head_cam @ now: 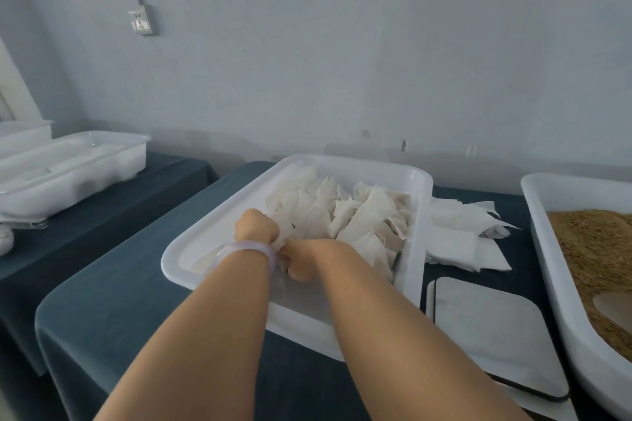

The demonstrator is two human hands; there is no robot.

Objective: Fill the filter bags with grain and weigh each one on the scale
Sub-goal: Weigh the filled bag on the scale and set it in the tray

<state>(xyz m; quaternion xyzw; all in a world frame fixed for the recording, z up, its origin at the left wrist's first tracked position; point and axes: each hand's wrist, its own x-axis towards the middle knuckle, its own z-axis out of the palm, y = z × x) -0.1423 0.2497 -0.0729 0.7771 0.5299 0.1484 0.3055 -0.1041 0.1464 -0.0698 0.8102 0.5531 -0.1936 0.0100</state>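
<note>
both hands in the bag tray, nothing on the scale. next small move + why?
Probably lift one filter bag clear of the pile and open its mouth. Both the left hand and right hand are closed on bag material at the near edge of the pile in the white tray. The scale is bare, and the grain sits in the tray to the right, not yet touched.

Both arms reach fwd, wrists nearly touching; left hand (254, 224) & right hand (301, 258) curled into loose fists.
</note>
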